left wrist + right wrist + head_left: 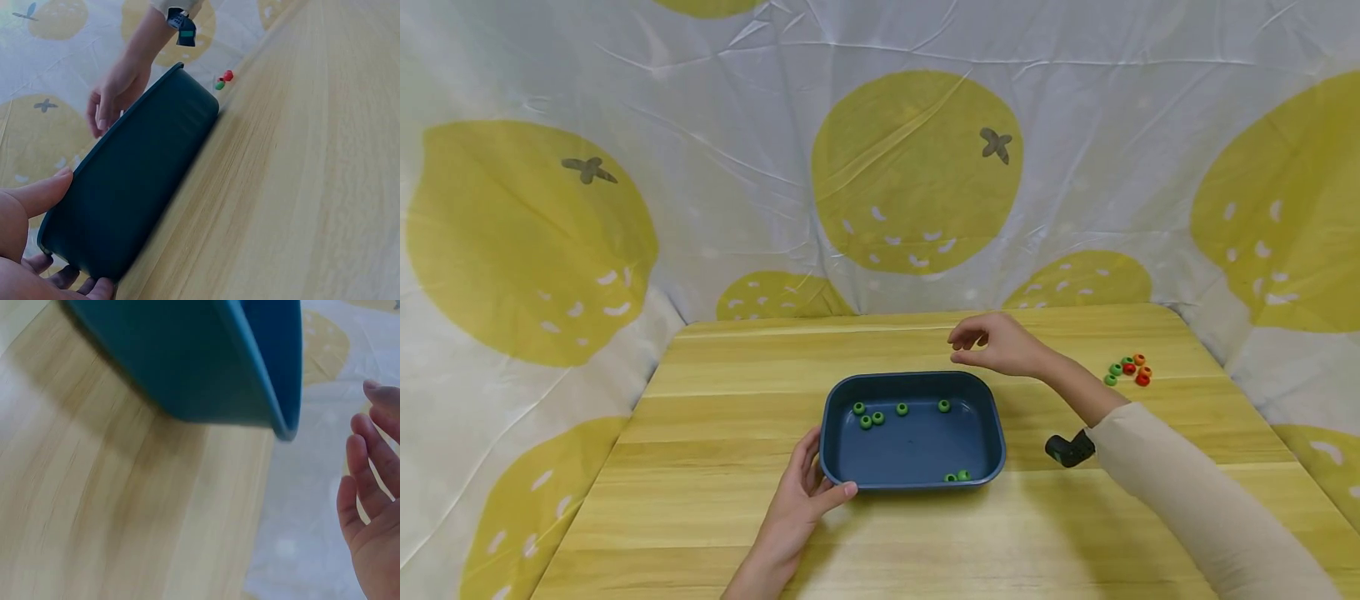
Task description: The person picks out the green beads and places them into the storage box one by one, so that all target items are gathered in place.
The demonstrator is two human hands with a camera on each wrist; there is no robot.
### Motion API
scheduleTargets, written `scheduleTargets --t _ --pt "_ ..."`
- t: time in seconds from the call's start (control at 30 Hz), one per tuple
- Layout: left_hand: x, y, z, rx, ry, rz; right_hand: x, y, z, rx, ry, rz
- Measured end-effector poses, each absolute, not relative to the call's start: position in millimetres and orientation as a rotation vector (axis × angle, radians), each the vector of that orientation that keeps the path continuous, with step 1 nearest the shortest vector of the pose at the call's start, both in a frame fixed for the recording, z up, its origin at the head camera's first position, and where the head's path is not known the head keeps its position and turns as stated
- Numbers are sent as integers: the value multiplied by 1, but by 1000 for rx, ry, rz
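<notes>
A dark blue plastic bin (910, 486) sits on the wooden table in the head view, with several green beads (878, 417) scattered over its floor. My left hand (805, 498) grips its near left corner, thumb over the rim and fingers along the outer wall; the left wrist view shows this grip on the bin (125, 181) from the side. Above the far right corner hovers my right hand (1000, 343), its fingers loosely bent and no bead showing between them. In the right wrist view, the relaxed fingers (369, 487) are apart from the bin's rim.
A small cluster of green, red and orange beads (1129, 369) lies on the table (715, 467) to the right of the bin, beyond my right forearm. A black device (1070, 450) is at the right wrist. Behind the table hangs a lemon-print cloth (917, 171).
</notes>
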State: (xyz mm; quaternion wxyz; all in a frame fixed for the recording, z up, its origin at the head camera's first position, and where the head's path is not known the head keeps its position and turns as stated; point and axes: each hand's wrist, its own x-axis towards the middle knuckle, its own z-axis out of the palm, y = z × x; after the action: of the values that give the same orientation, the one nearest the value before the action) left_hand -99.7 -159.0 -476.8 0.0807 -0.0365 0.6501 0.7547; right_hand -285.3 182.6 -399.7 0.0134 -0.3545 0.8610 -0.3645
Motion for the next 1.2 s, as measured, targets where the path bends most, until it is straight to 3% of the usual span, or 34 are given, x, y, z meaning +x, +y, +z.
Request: scheduleTargets --t 1.2 --pt "-101 -160 -479 -119 1959 2249 -283 287 -393 -720 2947 -1084"
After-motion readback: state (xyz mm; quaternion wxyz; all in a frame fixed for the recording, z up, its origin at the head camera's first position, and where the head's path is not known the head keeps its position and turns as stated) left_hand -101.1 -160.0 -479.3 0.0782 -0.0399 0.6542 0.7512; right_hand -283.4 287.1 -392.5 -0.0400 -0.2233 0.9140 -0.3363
